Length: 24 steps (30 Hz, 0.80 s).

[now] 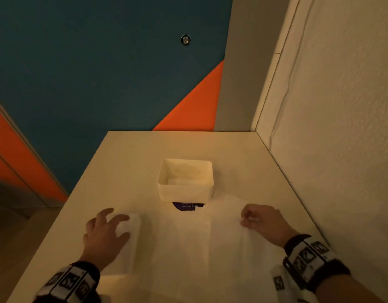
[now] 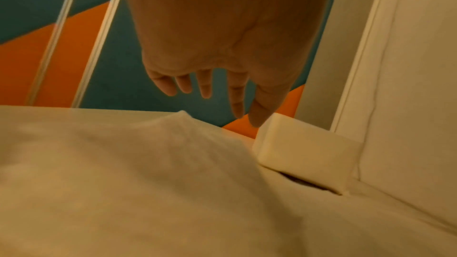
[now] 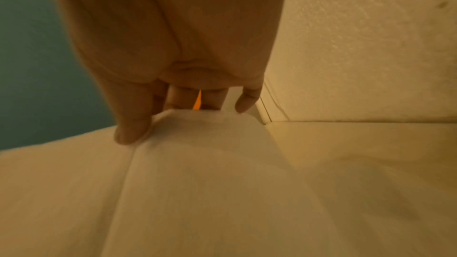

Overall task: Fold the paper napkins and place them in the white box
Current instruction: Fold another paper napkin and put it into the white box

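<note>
A white paper napkin (image 1: 184, 241) lies spread on the white table (image 1: 131, 162) between my hands. My left hand (image 1: 110, 226) hovers over its raised left edge (image 1: 132, 224), and in the left wrist view that hand (image 2: 205, 89) has straight, spread fingers holding nothing above the napkin (image 2: 148, 163). My right hand (image 1: 247, 217) pinches a lifted fold on the napkin's right part. In the right wrist view my right hand (image 3: 173, 105) has thumb and fingers closed on that fold (image 3: 197, 124). The white box (image 1: 185, 193) stands open just beyond the napkin, with something pale lying in its bottom.
A purple printed card (image 1: 187, 206) sticks out from under the box. A textured white wall (image 1: 341, 127) runs along the table's right side. Behind are a teal and orange wall (image 1: 101, 73) and the table's left edge (image 1: 57, 215) with floor below.
</note>
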Each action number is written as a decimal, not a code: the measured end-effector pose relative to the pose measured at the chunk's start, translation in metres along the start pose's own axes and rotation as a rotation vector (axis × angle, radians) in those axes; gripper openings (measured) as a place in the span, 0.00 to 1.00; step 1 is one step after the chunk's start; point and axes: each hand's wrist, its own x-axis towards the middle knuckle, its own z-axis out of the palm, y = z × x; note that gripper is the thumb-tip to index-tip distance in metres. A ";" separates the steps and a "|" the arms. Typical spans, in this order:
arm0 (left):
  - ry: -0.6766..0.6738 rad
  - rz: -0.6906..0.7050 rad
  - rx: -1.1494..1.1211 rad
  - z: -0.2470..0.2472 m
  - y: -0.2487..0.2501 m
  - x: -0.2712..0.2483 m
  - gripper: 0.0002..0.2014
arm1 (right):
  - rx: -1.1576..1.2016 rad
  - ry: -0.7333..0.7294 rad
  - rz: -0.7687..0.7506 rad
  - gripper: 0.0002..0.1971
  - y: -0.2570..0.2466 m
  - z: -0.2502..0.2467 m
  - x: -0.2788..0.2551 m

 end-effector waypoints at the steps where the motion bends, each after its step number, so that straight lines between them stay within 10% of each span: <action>1: 0.003 0.046 -0.036 0.000 0.009 -0.001 0.19 | 0.105 0.041 -0.007 0.09 -0.007 -0.004 0.002; 7: -0.264 0.220 -0.604 -0.003 0.068 -0.010 0.12 | 0.639 0.224 -0.046 0.06 -0.057 -0.021 -0.001; 12: -0.546 0.162 -0.894 -0.010 0.112 -0.017 0.33 | 0.921 0.297 -0.029 0.03 -0.085 -0.022 -0.006; 14: -0.619 0.142 -1.038 -0.012 0.124 -0.016 0.27 | 0.983 0.297 -0.040 0.03 -0.093 -0.020 -0.008; 24: -0.242 0.260 -1.326 -0.042 0.149 -0.010 0.09 | 1.048 0.144 -0.086 0.15 -0.088 -0.027 -0.014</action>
